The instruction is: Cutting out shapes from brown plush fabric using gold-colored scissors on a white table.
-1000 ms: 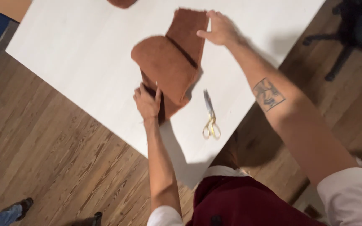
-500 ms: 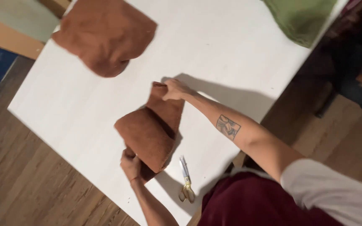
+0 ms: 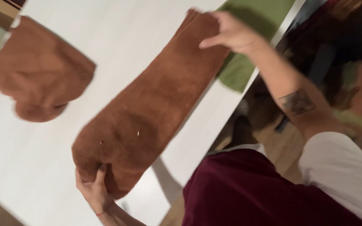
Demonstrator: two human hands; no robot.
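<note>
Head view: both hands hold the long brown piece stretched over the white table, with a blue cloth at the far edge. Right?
Not quite. The cloth at the far edge is green, not blue. The head view shows the rest holds: the left hand and right hand each grip an end of the long brown piece, stretched over the white table.

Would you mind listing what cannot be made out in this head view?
- Left hand: its fingertips are tucked behind the brown strip, so the grip is unclear.
- Right hand: motion blur smears the fingers at the strip's far end.
- Brown piece: blurred, and cut off by the left edge.
- Green cloth: partly hidden by the right arm and the strip.
- Table: whatever lies under the strip is hidden.
</note>
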